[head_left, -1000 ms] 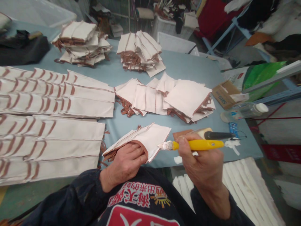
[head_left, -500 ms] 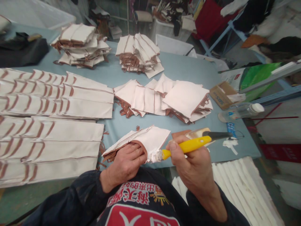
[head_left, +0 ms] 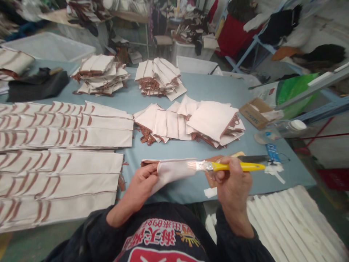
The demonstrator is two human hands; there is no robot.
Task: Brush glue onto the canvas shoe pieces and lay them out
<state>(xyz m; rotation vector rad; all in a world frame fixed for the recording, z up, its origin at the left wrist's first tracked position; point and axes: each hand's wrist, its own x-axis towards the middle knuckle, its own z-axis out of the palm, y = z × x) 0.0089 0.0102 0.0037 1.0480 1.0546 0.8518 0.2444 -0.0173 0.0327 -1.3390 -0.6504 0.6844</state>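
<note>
My left hand is closed on the left end of a cream fabric piece with brown edging, its fingers pinching the rim. The piece is raised at the table's near edge and bends downward toward me. In my right hand is a paintbrush with a yellow handle, gripped near its metal collar. Its pale bristles touch the right part of the piece. Behind my right hand lies a dark-handled tool, its other end partly hidden, along with a brown scrap.
Rows of overlapping cream pieces cover the table's left side. Stacked pieces lie ahead, with more piles farther back. At right stand a small cardboard box and a clear bottle. White strips lie below right.
The cream piece has been lifted and turned, and my left hand now pinches its end rather than lying over it. The brush has moved right and up, its handle now nearly level. The view has shifted upward.
</note>
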